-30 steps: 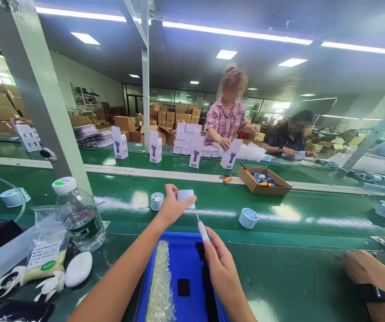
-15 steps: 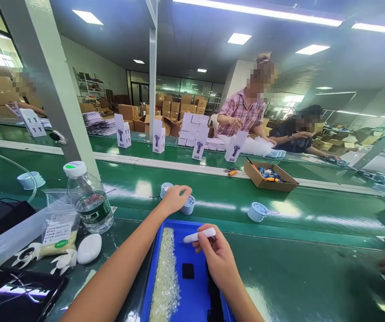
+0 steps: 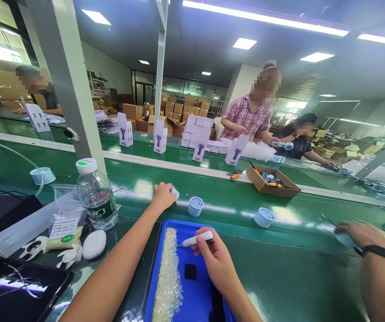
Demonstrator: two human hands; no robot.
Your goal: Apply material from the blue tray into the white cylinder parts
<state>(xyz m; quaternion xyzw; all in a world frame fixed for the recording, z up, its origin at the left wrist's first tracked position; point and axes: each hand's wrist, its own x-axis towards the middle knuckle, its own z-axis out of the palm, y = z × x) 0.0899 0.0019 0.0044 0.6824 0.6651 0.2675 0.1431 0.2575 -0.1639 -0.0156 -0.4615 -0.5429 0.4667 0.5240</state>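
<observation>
1. Green belt [image 3: 233, 210]: open surface between round cap [image 3: 195, 206] and second cap [image 3: 264, 217].
2. Water bottle [image 3: 96, 194] and plastic bag [image 3: 63, 219] block the left side.
3. Blue tray [image 3: 199, 290]: its bead strip [image 3: 168, 277] fills the left part.
4. A co-worker's hand [image 3: 363, 235] occupies the right edge.

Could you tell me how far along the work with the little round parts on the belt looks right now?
Done: one pale round part stands alone on the green belt. In hand: the left hand covers another round part; the right hand holds a white pen tool over the blue tray. Left: a long strip of tiny clear pieces remains in the tray.
</observation>
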